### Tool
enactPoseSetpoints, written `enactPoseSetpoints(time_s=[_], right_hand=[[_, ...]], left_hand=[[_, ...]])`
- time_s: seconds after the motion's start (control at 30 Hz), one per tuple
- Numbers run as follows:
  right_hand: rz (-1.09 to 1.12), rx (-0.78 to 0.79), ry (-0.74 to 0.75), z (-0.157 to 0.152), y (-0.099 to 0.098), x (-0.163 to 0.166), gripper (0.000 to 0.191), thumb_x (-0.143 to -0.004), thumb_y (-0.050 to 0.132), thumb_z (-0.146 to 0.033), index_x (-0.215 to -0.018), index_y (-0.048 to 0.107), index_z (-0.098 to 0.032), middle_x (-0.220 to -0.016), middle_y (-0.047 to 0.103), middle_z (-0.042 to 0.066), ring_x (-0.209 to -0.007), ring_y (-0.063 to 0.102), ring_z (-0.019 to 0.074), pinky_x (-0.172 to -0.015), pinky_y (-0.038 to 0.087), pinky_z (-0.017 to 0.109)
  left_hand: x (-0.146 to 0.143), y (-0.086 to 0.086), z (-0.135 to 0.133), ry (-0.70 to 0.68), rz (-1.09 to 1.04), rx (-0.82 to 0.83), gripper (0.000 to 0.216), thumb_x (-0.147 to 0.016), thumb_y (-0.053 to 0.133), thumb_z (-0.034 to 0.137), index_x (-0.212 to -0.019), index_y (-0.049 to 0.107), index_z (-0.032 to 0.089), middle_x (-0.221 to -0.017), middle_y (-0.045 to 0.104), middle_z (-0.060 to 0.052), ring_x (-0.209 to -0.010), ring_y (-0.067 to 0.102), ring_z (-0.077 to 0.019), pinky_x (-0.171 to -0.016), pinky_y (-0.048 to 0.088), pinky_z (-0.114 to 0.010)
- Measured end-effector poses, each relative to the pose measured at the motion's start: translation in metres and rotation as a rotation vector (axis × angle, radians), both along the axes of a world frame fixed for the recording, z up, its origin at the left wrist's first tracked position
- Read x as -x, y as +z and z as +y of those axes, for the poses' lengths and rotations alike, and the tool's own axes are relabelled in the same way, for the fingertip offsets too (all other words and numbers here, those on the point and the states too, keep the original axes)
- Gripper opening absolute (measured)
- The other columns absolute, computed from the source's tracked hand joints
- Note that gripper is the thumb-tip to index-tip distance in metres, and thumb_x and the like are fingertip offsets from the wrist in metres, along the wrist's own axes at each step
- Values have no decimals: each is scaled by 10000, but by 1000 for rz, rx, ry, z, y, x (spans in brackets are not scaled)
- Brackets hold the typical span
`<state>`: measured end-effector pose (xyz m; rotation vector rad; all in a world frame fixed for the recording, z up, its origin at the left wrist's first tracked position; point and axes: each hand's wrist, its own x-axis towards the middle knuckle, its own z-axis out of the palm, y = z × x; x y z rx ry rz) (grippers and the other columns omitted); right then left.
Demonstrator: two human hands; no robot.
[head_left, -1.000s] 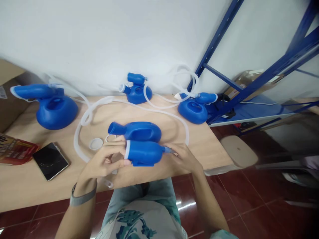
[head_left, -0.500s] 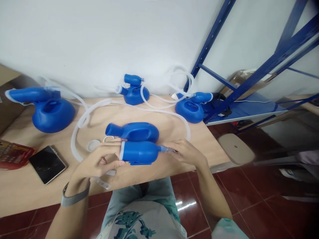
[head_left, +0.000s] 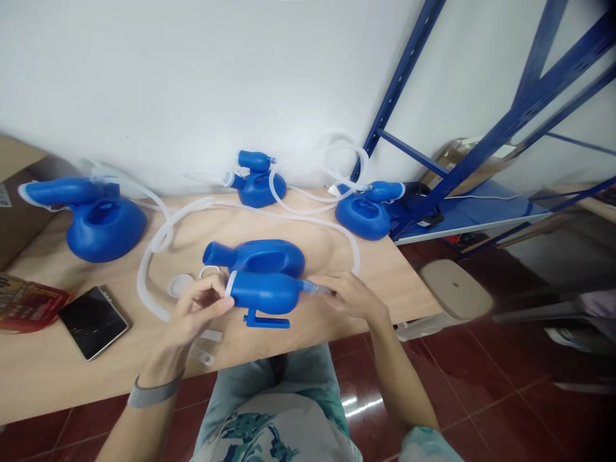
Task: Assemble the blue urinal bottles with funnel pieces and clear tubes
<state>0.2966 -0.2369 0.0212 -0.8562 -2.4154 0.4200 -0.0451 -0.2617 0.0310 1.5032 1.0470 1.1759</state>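
My left hand [head_left: 197,308] is closed on the white-rimmed wide end of a blue plastic bulb-shaped part [head_left: 264,293], held level above the wooden table [head_left: 72,366]. My right hand [head_left: 349,296] pinches the clear nozzle at the part's narrow right end, where a translucent tube [head_left: 346,234] comes in. A small flat bracket sticks down from the part's underside. Just behind it lies a blue bottle-like vessel [head_left: 257,255] with its neck pointing left.
Three more blue vessels stand further back: a large blue vessel [head_left: 99,215] at left, a small blue vessel [head_left: 257,183] by the wall, and another blue vessel [head_left: 366,212] at right. A phone [head_left: 94,313], a white cap [head_left: 179,284], a red packet [head_left: 24,301], a blue metal rack [head_left: 481,154] and a stool [head_left: 455,289] are nearby.
The blue part has been turned in my hands, so its bracket now points down. Both hands have shifted slightly left with it.
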Motion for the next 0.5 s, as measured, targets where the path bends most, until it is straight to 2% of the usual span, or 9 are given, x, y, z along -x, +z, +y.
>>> enactPoseSetpoints(time_s=[0.1, 0.17, 0.2, 0.23, 0.3, 0.43, 0.5], right_hand=[[18, -9, -69, -1, -4, -12, 364, -943, 614, -96, -1237, 764, -248, -1183, 825, 66, -1049, 803, 255, -895, 659, 382], [10, 14, -144, 0, -5, -25, 324, -946, 621, -105, -1191, 774, -251, -1155, 830, 64, -1017, 807, 264, -863, 661, 384], [10, 33, -185, 1, -5, -32, 281, -953, 636, -128, -1165, 778, -247, -1123, 835, 65, -984, 810, 266, -835, 662, 379], [20, 52, -226, 3, -5, -37, 232, -962, 655, -163, -1141, 781, -240, -1091, 837, 68, -953, 811, 267, -813, 662, 374], [75, 82, -291, 5, -7, -45, 170, -977, 687, -249, -1112, 786, -225, -1042, 837, 77, -913, 808, 266, -799, 664, 371], [210, 162, -365, 9, -22, -48, 266, -1006, 662, -343, -1218, 774, -228, -1114, 831, 88, -850, 811, 239, -797, 683, 371], [215, 182, -385, 11, -30, -44, 331, -1017, 644, -356, -1308, 745, -237, -1152, 828, 90, -886, 821, 248, -818, 689, 384]], left_hand=[[-7, -5, -6, 187, -295, 157, 533, -769, 850, 622, -653, 531, 210, -669, 506, 2, -634, 511, -151, -583, 517, -304], [0, -6, -12, 319, -376, 141, 508, -733, 886, 595, -673, 554, 216, -681, 546, 6, -656, 556, -157, -668, 593, -352], [8, -7, -15, 375, -349, 117, 481, -722, 900, 571, -680, 575, 219, -695, 578, 4, -675, 587, -165, -711, 611, -371], [18, -10, -19, 410, -271, 102, 447, -718, 905, 551, -692, 603, 222, -719, 618, -4, -701, 622, -178, -738, 615, -372], [39, -19, -24, 431, 17, 101, 391, -744, 870, 545, -716, 651, 222, -750, 677, -26, -737, 672, -205, -714, 588, -329], [68, -44, -20, 536, 759, 69, 327, -847, 701, 548, -745, 677, 238, -694, 688, -39, -637, 635, -214, -573, 421, -279], [69, -53, -14, 540, 1014, 95, 304, -910, 616, 503, -775, 679, 237, -767, 714, -68, -640, 633, -226, -556, 358, -290]])
